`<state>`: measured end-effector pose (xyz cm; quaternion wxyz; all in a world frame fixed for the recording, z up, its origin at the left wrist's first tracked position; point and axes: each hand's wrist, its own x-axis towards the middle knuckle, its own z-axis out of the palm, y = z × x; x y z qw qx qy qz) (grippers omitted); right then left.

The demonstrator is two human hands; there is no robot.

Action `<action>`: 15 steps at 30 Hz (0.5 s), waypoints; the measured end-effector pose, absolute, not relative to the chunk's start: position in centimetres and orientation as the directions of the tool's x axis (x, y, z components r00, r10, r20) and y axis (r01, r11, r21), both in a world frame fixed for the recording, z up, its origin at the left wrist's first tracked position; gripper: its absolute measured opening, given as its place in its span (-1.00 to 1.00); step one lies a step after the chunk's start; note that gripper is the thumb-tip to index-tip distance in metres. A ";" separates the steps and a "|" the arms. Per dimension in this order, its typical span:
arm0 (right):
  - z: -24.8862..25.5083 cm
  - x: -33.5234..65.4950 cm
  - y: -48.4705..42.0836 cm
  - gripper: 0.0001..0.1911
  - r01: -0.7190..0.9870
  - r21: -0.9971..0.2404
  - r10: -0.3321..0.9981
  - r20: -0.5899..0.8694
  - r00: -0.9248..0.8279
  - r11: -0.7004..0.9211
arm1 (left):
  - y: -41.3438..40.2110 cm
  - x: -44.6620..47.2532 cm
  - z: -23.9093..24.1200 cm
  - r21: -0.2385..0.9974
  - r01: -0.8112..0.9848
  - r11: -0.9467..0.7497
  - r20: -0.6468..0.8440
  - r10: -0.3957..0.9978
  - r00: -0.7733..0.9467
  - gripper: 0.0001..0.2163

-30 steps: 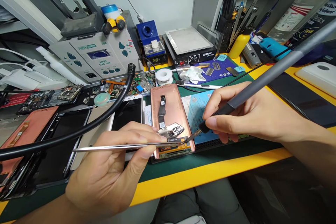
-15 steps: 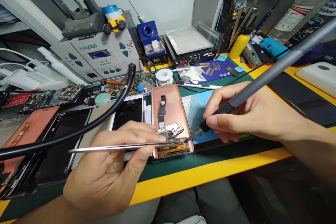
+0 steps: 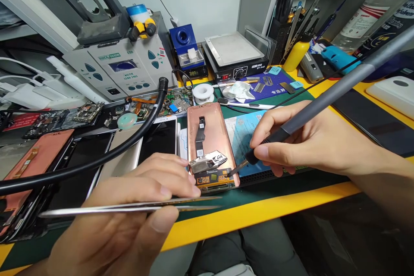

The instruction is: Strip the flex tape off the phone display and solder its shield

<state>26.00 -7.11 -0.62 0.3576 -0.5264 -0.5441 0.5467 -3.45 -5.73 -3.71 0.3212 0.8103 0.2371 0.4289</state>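
Observation:
A copper-coloured phone screen panel (image 3: 215, 125) lies face down on the green mat, a dark flex cable (image 3: 200, 136) along its upper part. Near its lower end are a crumpled silver foil flap (image 3: 208, 161) and a small black-and-orange circuit strip (image 3: 213, 177). My right hand (image 3: 291, 142) is closed round a grey soldering iron (image 3: 310, 112), whose tip meets the right end of that strip. In my left hand (image 3: 129, 211), thumb and fingers pinch a pair of metal tweezers (image 3: 129, 207). The tweezer tips are a little apart, in front of the panel's lower edge, with nothing visible between them.
A thick black hose (image 3: 129, 142) arches across the left side over several phones. Behind stand a grey hot-air station (image 3: 123, 64), a blue soldering stand (image 3: 183, 43) and a hot plate (image 3: 234, 51). A solder spool (image 3: 203, 92) sits beyond the panel; a yellow bottle (image 3: 296, 54) stands at right.
My left hand and the tweezers have moved down towards me and left, off the circuit strip, and the tweezer tips have parted. The soldering iron tip stays at the strip's right end.

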 end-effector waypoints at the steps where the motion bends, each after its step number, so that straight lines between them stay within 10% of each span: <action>1: -0.6 26.0 -7.1 -0.86 0.181 -0.971 0.963 -0.191 -0.189 -0.157 | -5.7 -3.4 -3.7 0.738 0.081 -0.670 0.533 0.652 0.539 -0.83; 15: -0.7 26.2 -7.2 -0.84 0.156 -0.976 0.966 -0.179 -0.188 -0.151 | -6.1 -2.9 -3.2 0.649 0.195 -0.735 0.550 0.631 0.548 -0.81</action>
